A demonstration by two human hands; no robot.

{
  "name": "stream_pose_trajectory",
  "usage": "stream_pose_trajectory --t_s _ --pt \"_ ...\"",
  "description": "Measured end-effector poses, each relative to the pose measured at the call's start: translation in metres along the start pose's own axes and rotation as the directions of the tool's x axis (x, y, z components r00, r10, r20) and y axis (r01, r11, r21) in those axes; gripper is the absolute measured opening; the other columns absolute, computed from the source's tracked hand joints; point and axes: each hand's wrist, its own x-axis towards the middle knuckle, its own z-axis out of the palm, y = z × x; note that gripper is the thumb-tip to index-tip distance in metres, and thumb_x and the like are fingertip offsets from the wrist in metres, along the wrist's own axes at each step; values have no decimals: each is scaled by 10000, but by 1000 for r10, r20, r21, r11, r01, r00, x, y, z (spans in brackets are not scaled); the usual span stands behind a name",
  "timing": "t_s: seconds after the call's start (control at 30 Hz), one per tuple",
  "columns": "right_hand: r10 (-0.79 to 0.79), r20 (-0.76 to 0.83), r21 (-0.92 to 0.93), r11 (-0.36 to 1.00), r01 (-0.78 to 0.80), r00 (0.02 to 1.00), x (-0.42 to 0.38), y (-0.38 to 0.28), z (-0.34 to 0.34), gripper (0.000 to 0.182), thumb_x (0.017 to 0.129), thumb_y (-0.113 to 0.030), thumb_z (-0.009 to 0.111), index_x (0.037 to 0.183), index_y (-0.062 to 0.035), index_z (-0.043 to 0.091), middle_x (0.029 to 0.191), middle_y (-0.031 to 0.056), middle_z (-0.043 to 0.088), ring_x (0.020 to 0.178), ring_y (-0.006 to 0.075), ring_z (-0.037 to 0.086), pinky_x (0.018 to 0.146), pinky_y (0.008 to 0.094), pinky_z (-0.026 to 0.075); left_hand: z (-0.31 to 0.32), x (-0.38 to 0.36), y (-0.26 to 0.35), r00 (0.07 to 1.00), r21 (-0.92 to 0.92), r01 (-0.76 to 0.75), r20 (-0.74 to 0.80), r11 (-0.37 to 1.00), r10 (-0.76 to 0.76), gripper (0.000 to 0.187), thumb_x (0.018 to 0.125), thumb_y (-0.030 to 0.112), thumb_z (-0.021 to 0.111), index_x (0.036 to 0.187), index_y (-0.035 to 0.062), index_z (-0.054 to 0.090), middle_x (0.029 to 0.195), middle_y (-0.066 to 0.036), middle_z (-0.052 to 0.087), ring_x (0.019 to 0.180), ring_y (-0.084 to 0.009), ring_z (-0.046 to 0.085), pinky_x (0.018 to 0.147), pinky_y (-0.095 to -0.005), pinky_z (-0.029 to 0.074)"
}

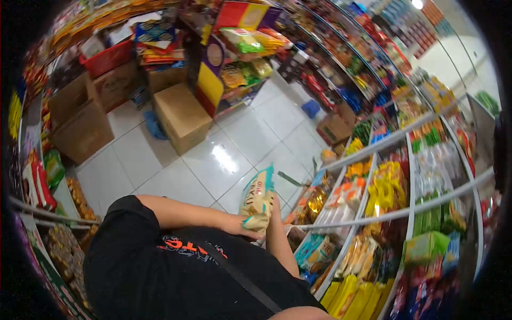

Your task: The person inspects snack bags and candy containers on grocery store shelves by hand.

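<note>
Left hand (246, 226) clamped on lower edge of snack bag (257, 198); bag upright, just above fingers. Right hand hidden behind bag, forearm rising beside it; grip impossible to tell. Shelf rack (392, 213) just right of hands, packed with bright packets. Cardboard box (182, 116) well beyond hands on white tile floor (176, 176).

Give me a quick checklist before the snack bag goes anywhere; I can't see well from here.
1. Left hand has a grip on the snack bag: ok.
2. Right hand also on the bag: cannot tell, only the forearm shows.
3. Bag upright and off the floor: ok.
4. Bag intact: cannot tell, too blurred.
5. Floor ahead free of the cardboard box: ok.
6. Free slot on the shelf: cannot tell.
</note>
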Motion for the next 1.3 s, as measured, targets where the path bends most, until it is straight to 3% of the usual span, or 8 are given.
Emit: stream_pose_trajectory --t_s 0.2,0.37,0.47,0.7,0.97,1.1,1.2,1.3 --pt "-258 224 -388 861 329 940 -64 -22 34 203 847 -128 464 1006 -12 516 932 51 549 855 107 505 761 231 406 7 6 16 985 -138 -34 -174 990 10 305 882 273 451 705 30 506 625 -47 512 576 -141 481 587 -260 409" --pt "55 264 -486 870 84 963 -41 29 -31 175 837 -111 459 961 -14 535 839 57 533 823 155 513 762 253 399 2 -1 -8 790 -506 38 -513 862 -336 378 880 304 414 659 27 546 629 -58 560 616 -150 551 627 -264 430" --pt "-447 310 -682 511 524 839 -62 35 -25 197 791 -161 516 914 -12 557 810 90 519 785 214 524 716 288 417 -7 -11 -7 634 -584 32 -615 811 -468 390 862 338 432 663 26 557 626 -61 565 615 -151 550 622 -272 427" --pt "-434 594 -726 74 684 677 -64 1 31 276 665 -193 594 884 -25 578 883 146 539 799 303 539 708 345 440 -5 -26 5 626 -369 67 -708 927 -327 362 853 360 459 702 46 560 606 -25 541 578 -126 520 552 -247 394" --pt "-494 585 -645 197 738 643 -32 21 47 225 649 -68 473 837 -15 585 864 143 544 820 292 533 738 351 431 -27 -53 12 542 -405 142 -731 903 -413 343 838 343 487 762 21 579 703 -29 570 568 -107 456 534 -233 378" --pt "-615 533 -548 271 791 581 -15 22 33 228 718 -68 466 910 -15 577 833 105 563 784 226 547 730 314 436 -31 -75 29 546 -188 16 -821 982 -166 262 849 254 474 769 28 579 707 -21 565 588 -95 464 549 -223 391" --pt "-123 166 -283 945 167 978 -35 -18 33 236 777 -94 465 992 -37 542 881 78 560 782 173 548 682 274 444 -51 -111 37 307 58 -66 -949 996 75 160 844 155 466 817 27 558 744 -19 551 648 -87 476 597 -214 398" --pt "-391 285 -61 904 424 875 -45 -64 33 265 794 -108 470 1042 -21 503 822 50 572 657 116 543 593 228 445 -87 -134 31 233 86 -152 -965 985 120 190 829 146 485 977 27 486 923 -45 525 786 -97 468 683 -219 388"
